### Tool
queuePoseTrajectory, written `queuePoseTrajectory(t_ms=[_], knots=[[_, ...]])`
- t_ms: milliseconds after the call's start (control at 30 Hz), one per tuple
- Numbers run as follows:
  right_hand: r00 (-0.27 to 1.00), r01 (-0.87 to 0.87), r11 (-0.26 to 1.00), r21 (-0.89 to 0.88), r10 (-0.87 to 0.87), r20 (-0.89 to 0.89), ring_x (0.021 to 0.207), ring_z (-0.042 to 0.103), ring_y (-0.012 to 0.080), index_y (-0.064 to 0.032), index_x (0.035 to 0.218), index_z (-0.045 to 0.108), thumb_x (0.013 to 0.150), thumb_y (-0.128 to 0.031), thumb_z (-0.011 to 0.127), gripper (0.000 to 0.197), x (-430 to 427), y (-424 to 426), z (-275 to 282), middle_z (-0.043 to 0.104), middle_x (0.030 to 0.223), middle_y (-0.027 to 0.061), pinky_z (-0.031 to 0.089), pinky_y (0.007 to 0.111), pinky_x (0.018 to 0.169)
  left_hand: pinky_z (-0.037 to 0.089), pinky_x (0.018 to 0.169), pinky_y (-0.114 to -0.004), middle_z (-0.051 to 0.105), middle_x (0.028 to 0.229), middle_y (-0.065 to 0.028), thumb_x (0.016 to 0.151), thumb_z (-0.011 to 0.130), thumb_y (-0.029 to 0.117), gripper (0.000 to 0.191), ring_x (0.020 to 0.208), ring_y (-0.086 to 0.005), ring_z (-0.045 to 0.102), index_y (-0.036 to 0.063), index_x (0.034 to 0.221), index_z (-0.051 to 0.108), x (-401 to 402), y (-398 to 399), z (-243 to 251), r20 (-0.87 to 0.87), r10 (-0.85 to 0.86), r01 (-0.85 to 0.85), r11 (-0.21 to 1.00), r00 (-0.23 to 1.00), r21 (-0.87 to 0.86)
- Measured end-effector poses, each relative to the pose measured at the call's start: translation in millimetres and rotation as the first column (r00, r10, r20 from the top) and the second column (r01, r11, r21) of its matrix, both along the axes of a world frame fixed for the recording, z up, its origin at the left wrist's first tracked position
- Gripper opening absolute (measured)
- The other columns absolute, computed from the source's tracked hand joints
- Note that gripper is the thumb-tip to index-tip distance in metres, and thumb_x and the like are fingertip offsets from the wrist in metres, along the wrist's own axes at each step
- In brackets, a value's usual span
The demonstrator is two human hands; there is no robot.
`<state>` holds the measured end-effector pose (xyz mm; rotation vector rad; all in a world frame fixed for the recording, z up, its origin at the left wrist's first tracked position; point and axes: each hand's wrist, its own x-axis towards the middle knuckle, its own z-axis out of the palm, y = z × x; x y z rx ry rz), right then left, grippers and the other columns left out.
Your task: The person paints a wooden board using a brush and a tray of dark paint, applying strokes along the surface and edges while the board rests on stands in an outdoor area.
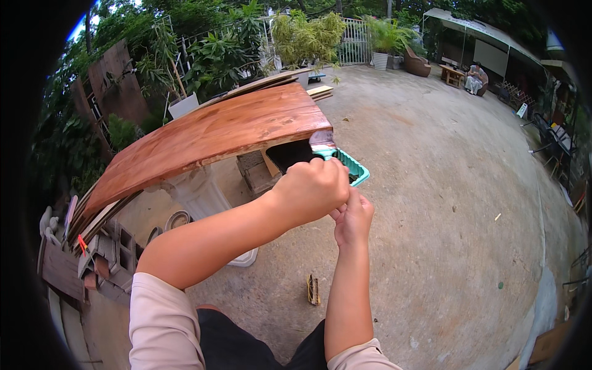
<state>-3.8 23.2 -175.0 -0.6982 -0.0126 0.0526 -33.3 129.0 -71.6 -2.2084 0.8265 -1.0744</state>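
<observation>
My left hand [319, 185] grips the handle of a wide paintbrush [322, 140], most of which is hidden by the fist. Its stained bristles touch the near right corner of a reddish-brown wooden board [222, 125], on the end edge. Just below my left fist, my right hand [354, 217] has its fingers bent up against it. Whether those fingers hold the handle's end or something else is hidden. Beyond both hands is a turquoise tray [358, 170] with dark residue inside, partly covered by my left hand. The board's top looks wet and glossy near that corner.
Under the board stand concrete blocks [254, 173] and a pale pedestal [203, 194]. More blocks [113, 252] and stacked planks [108, 215] are at left. A small yellow-edged object [313, 290] lies on the concrete floor [430, 199]. A person [476, 78] sits far off at right.
</observation>
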Motion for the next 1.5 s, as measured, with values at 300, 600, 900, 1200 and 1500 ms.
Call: queuePoseTrajectory(t_ms=[300,600,900,1200,1500], knots=[[1.000,-0.013,1.000,-0.019,0.013,0.002,0.078,0.069,0.0230,0.0063,0.098,0.061,0.088,-0.017,0.062,0.025,1,3,-1,0.068,0.094,0.0130,0.060,0.038,0.068,0.044,0.041,-0.028,0.055,0.059,-0.0031,0.088,0.065,0.016,0.018,0.053,-0.0158,0.058,-0.0012,0.081,0.064,-57,66,12,0.079,0.145,-0.142,0.989,0.986,-0.052],[0.999,-0.054,0.998,-0.043,0.054,-0.001,0.080,0.069,0.0234,0.0047,0.098,0.060,0.089,-0.016,0.060,0.023,-7,11,-1,0.067,0.095,0.0142,0.060,0.037,0.068,0.043,0.044,-0.026,0.053,0.061,-0.0025,0.087,0.066,0.015,0.018,0.052,-0.0152,0.054,-0.0034,0.084,0.065,-34,37,12,0.143,-0.109,0.120,0.991,0.984,-0.066],[0.999,-0.036,0.999,-0.021,0.036,0.006,0.079,0.069,0.0226,0.0051,0.096,0.061,0.089,-0.016,0.061,0.022,-4,3,1,0.068,0.094,0.0131,0.059,0.037,0.070,0.046,0.044,-0.033,0.056,0.058,-0.0065,0.090,0.063,0.017,0.023,0.054,-0.0198,0.061,0.0046,0.071,0.058,-62,74,27,0.013,0.161,-0.155,0.966,0.987,-0.209],[0.997,-0.073,0.997,-0.021,0.073,0.005,0.080,0.069,0.0227,0.0059,0.097,0.060,0.088,-0.016,0.061,0.023,-8,3,4,0.068,0.094,0.0136,0.059,0.038,0.071,0.038,0.046,-0.030,0.055,0.054,-0.0075,0.089,0.068,0.023,0.025,0.047,-0.0109,0.046,-0.0011,0.088,0.072,23,59,115,-0.452,-0.272,-0.196,0.634,0.850,-0.748],[0.996,-0.092,0.996,0.016,0.092,0.000,0.081,0.069,0.0229,0.0052,0.096,0.060,0.089,-0.015,0.060,0.022,-8,6,6,0.068,0.095,0.0137,0.060,0.037,0.071,0.034,0.045,-0.031,0.051,0.051,-0.0069,0.087,0.069,0.020,0.024,0.046,-0.0112,0.041,-0.0032,0.084,0.072,-34,94,129,-0.526,0.060,-0.386,0.750,0.848,-0.537]])
